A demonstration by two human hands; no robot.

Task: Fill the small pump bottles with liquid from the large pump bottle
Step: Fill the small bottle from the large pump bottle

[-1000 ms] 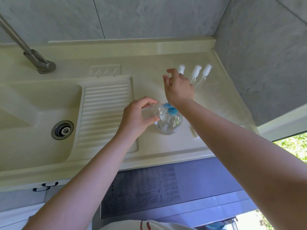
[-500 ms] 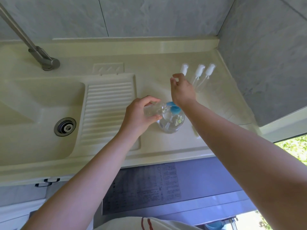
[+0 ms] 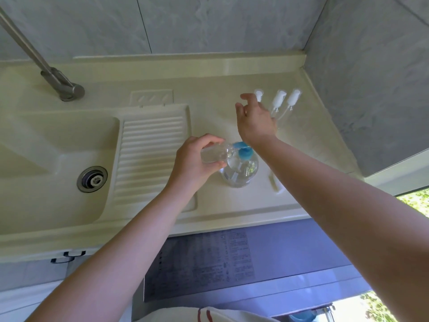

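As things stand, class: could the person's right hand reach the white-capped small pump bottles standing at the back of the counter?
Probably yes. The right hand, fingers open, hovers just before the three white-capped small pump bottles, with nothing visible between them.

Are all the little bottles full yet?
Can't tell if any is full. In hand: the left hand holds one small bottle tilted at the large bottle's blue pump. The right hand reaches toward three white-capped small bottles standing behind, apparently still waiting.
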